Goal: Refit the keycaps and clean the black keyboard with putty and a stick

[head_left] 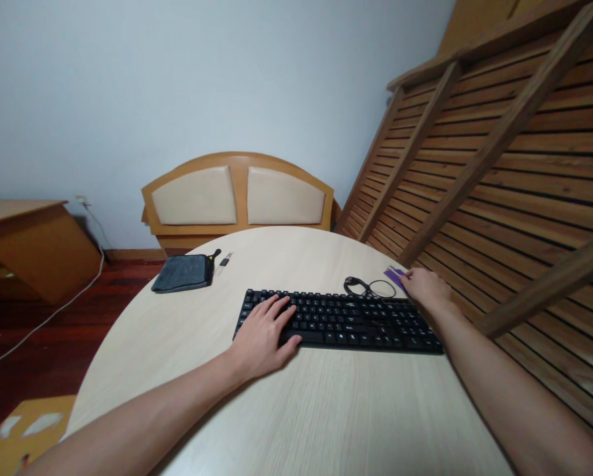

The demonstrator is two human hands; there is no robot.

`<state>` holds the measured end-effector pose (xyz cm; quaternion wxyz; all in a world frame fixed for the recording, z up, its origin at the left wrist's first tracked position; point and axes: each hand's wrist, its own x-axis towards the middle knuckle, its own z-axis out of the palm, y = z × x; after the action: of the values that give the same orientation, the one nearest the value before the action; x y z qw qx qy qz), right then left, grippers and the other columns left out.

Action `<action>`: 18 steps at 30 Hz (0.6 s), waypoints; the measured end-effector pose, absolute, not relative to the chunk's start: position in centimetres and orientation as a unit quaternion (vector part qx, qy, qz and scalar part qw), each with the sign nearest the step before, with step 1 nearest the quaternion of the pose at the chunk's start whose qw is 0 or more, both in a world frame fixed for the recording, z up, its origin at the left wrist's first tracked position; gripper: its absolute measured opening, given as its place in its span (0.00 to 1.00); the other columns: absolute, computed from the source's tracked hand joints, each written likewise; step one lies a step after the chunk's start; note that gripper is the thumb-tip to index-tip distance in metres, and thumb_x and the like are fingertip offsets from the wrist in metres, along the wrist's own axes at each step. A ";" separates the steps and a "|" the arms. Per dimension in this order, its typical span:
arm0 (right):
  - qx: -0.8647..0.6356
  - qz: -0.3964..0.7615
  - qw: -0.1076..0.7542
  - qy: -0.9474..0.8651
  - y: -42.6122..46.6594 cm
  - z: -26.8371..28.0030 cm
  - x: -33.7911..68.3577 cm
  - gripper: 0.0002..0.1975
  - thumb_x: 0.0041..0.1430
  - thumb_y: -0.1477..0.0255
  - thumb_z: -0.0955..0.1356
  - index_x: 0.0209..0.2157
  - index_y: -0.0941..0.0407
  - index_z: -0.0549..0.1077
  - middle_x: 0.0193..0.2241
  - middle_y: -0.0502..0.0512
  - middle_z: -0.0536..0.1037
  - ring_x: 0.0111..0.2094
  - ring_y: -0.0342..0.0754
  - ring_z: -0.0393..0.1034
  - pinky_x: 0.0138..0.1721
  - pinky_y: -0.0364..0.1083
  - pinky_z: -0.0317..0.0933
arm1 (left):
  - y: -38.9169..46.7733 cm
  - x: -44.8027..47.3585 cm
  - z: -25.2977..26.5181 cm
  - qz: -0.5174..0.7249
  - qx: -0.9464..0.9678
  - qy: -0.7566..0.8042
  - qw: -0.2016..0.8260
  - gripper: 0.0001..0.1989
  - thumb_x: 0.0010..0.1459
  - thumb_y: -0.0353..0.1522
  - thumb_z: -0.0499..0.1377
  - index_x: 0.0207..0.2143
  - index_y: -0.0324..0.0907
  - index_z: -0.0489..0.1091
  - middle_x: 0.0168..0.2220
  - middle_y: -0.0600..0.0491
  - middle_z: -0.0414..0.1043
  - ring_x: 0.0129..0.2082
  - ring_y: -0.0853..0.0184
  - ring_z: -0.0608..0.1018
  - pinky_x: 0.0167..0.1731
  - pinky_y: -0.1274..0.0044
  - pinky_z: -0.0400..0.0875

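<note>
My left hand (pixel 264 334) lies spread over the left part of a black keyboard (pixel 336 340), its fingers on the keys and thumb by the front edge. Past the keyboard's far right corner, my right hand (pixel 428 287) has its fingers closed at the edge of a flat purple piece (pixel 394 277). Something thin and pale lies on that piece; its kind is too small to make out. A coiled black cable (pixel 356 285) rests on the table just behind the keyboard, left of my right hand.
On the left of the round pale table (pixel 177 370) lies a dark grey zip pouch (pixel 183 273), with a small black item (pixel 224 262) beside it. A wooden slatted frame (pixel 514 145) leans close along the right. A headboard (pixel 239 192) stands behind, a desk (pixel 33 244) at left.
</note>
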<state>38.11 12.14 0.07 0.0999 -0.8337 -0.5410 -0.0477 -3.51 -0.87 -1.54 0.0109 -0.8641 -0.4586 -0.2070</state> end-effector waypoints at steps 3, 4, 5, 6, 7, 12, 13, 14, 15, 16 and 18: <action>-0.814 -0.082 0.118 -0.563 11.8 0.8 37.2 0.19 0.63 0.62 0.64 0.46 0.57 0.80 0.45 0.70 0.80 0.46 0.66 0.74 0.39 0.55 0.66 | -1.0 -3.5 -1.5 -0.202 -0.865 -0.460 0.011 0.31 0.62 0.45 0.57 0.62 0.37 0.66 0.65 0.42 0.63 0.66 0.50 0.63 0.64 0.59 0.58; -0.805 -0.096 0.126 -0.572 11.6 1.2 36.8 0.19 0.63 0.62 0.64 0.46 0.58 0.80 0.44 0.70 0.80 0.45 0.65 0.74 0.39 0.55 0.65 | -1.0 -3.5 -1.5 -0.205 -0.864 -0.460 0.010 0.31 0.62 0.45 0.56 0.62 0.37 0.66 0.65 0.42 0.63 0.66 0.50 0.63 0.64 0.59 0.58; -0.796 -0.108 0.135 -0.581 11.5 1.6 36.4 0.20 0.64 0.62 0.64 0.46 0.58 0.80 0.44 0.70 0.80 0.45 0.65 0.74 0.38 0.54 0.65 | -1.0 -3.5 -1.4 -0.210 -0.863 -0.459 0.009 0.30 0.63 0.45 0.56 0.62 0.37 0.66 0.65 0.42 0.63 0.65 0.50 0.63 0.64 0.59 0.58; -0.786 -0.117 0.145 -0.589 11.3 2.0 35.9 0.20 0.63 0.62 0.63 0.46 0.58 0.80 0.44 0.69 0.79 0.45 0.64 0.74 0.38 0.54 0.65 | -0.9 -3.6 -1.4 -0.218 -0.861 -0.459 0.007 0.30 0.63 0.45 0.55 0.62 0.37 0.66 0.64 0.42 0.64 0.65 0.51 0.63 0.64 0.59 0.58; -0.776 -0.124 0.158 -0.598 11.1 2.4 35.3 0.19 0.63 0.62 0.63 0.46 0.58 0.80 0.45 0.69 0.79 0.45 0.63 0.74 0.37 0.53 0.65 | -0.7 -3.7 -1.3 -0.227 -0.858 -0.460 0.005 0.29 0.64 0.45 0.54 0.61 0.38 0.66 0.64 0.43 0.64 0.65 0.52 0.64 0.64 0.60 0.59; -0.675 -0.130 0.249 -0.682 9.3 3.6 31.1 0.16 0.63 0.64 0.63 0.42 0.56 0.79 0.43 0.61 0.80 0.43 0.57 0.74 0.41 0.52 0.65 | 3.7 -6.4 -0.3 -0.236 -0.811 -0.534 0.037 0.25 0.68 0.45 0.49 0.56 0.37 0.71 0.58 0.42 0.71 0.58 0.54 0.72 0.59 0.63 0.65; -0.647 -0.118 0.269 -0.704 8.8 3.6 29.9 0.16 0.63 0.64 0.63 0.42 0.56 0.79 0.42 0.60 0.80 0.42 0.56 0.74 0.42 0.52 0.65 | 5.1 -7.3 -0.1 -0.225 -0.793 -0.563 0.059 0.25 0.68 0.44 0.50 0.55 0.36 0.71 0.57 0.41 0.72 0.57 0.53 0.72 0.59 0.63 0.65; -0.619 -0.102 0.285 -0.725 8.1 3.5 28.7 0.15 0.63 0.65 0.63 0.41 0.56 0.78 0.41 0.59 0.80 0.42 0.56 0.74 0.43 0.52 0.66 | 6.5 -8.4 0.0 -0.205 -0.774 -0.593 0.082 0.24 0.67 0.42 0.51 0.55 0.36 0.72 0.58 0.40 0.71 0.58 0.52 0.72 0.59 0.64 0.64; -0.594 -0.085 0.296 -0.743 7.4 3.3 27.5 0.14 0.64 0.65 0.63 0.40 0.56 0.78 0.40 0.59 0.80 0.42 0.55 0.74 0.44 0.52 0.66 | 7.8 -9.5 0.1 -0.179 -0.754 -0.624 0.102 0.22 0.67 0.41 0.52 0.55 0.36 0.71 0.59 0.41 0.70 0.58 0.53 0.72 0.59 0.65 0.64; -0.565 -0.064 0.301 -0.766 6.7 3.0 26.3 0.14 0.64 0.65 0.63 0.41 0.56 0.77 0.40 0.58 0.80 0.43 0.55 0.74 0.46 0.52 0.66 | 9.0 -10.5 0.1 -0.170 -0.738 -0.644 0.108 0.22 0.66 0.39 0.53 0.55 0.35 0.71 0.59 0.39 0.70 0.58 0.51 0.72 0.58 0.65 0.64; -0.516 -0.021 0.296 -0.803 5.1 2.2 24.1 0.14 0.66 0.64 0.63 0.44 0.56 0.76 0.43 0.59 0.80 0.46 0.55 0.74 0.49 0.54 0.65 | 10.7 -12.3 -0.2 -0.163 -0.718 -0.667 0.113 0.21 0.67 0.36 0.51 0.55 0.32 0.70 0.59 0.36 0.68 0.56 0.50 0.74 0.55 0.65 0.67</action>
<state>24.11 5.10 2.24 0.2958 -0.5164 -0.8033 -0.0206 -12.35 10.70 -0.19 0.1132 -0.7179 -0.6673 -0.1631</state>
